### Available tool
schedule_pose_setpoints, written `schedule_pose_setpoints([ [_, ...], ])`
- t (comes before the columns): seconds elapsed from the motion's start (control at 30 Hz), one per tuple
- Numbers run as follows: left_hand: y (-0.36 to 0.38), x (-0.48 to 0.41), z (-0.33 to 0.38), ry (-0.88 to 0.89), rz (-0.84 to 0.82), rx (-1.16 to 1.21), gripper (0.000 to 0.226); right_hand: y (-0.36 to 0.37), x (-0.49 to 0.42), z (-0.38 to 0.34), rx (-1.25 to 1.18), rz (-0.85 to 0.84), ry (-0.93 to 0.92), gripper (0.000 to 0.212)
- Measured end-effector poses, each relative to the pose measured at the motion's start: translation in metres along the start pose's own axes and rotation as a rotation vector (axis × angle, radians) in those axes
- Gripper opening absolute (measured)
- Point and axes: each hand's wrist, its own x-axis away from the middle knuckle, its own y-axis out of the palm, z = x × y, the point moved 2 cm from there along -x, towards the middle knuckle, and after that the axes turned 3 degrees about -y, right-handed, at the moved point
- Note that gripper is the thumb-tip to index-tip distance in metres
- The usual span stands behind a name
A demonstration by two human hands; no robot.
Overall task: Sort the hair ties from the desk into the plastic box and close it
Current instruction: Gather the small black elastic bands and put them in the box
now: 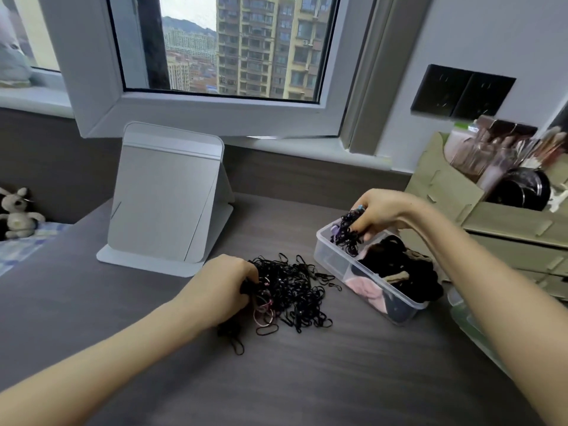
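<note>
A tangle of thin black hair ties (295,290), with a few pink ones at its near left, lies on the dark desk (307,379). My left hand (221,287) grips a bunch of ties at the pile's left edge. To the right stands the clear plastic box (330,256), open, with black and pink scrunchies in its near compartments. My right hand (381,212) holds a clump of black ties (347,233) over the box's far corner. No lid of the box is clearly visible.
A folding white mirror (166,204) stands behind the pile. A beige wooden organiser (491,216) with brushes and cosmetics fills the right side, close behind the box. A greenish translucent object (473,321) lies at the desk's right edge. A plush rabbit (18,213) sits far left.
</note>
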Motion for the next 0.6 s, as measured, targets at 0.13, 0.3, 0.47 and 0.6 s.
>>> schedule_pose_setpoints([
  [0.13, -0.006, -0.005, 0.005, 0.003, 0.025, 0.04, 0.028, 0.017, -0.023, 0.012, 0.092, -0.044, 0.112, 0.005],
  [0.3, -0.014, -0.013, 0.012, 0.007, 0.02, 0.096, 0.02, 0.03, -0.029, 0.012, 0.249, -0.133, 0.1, 0.026],
  [0.47, -0.022, -0.028, 0.017, -0.001, 0.026, 0.118, 0.009, 0.007, -0.016, 0.009, 0.443, 0.016, -0.009, 0.04],
  [0.6, -0.034, -0.04, 0.022, -0.029, 0.007, 0.154, 0.007, -0.007, 0.009, 0.008, 0.467, 0.279, -0.175, 0.031],
])
